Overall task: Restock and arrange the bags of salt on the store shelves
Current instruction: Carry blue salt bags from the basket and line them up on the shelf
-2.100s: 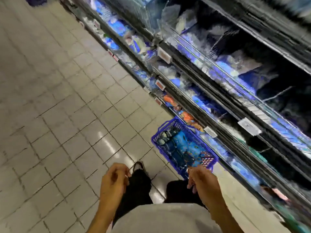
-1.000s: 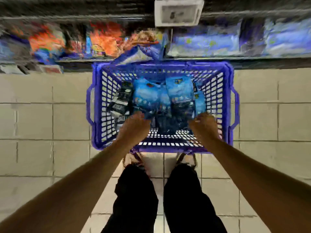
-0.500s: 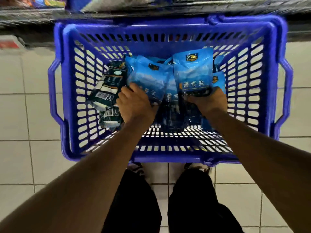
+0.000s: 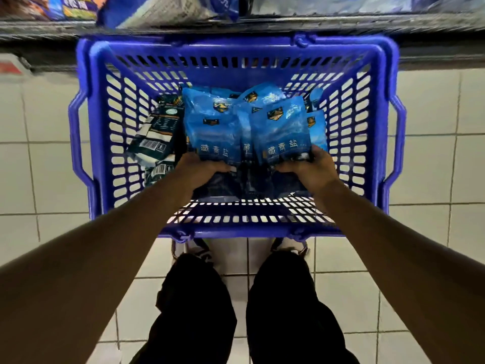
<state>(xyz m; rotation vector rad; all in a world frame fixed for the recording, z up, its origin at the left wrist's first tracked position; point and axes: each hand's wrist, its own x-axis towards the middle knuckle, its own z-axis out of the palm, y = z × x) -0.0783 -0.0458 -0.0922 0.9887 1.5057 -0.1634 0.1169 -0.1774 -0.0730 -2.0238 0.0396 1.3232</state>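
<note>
Head view, looking straight down. Both my arms reach into the blue plastic basket, which sits on the pale tiled floor just in front of my feet.

Left hand: fingers curled round the lower edge of the left blue salt bag, thumb side toward the middle. The bag stands roughly upright, leaning toward the far wall of the basket.

Right hand: fingers wrapped over the bottom of the right blue salt bag, printed face toward me, three white characters readable just above my knuckles. This bag overlaps the left one at the centre.

More blue bags are stacked behind the two I hold; count uncertain, since they hide each other. One further blue corner shows beside the right wall of the basket.

Dark green bags lie tilted against the left inner wall, barcode panels up, touching the left blue bag's edge.

Bottom shelf runs along the top of the view, just beyond the basket's far rim; packets on it are blurred, probably blue and orange packaging, labels not legible.

Black trousers and the toes of my shoes show below the basket's near rim.
</note>
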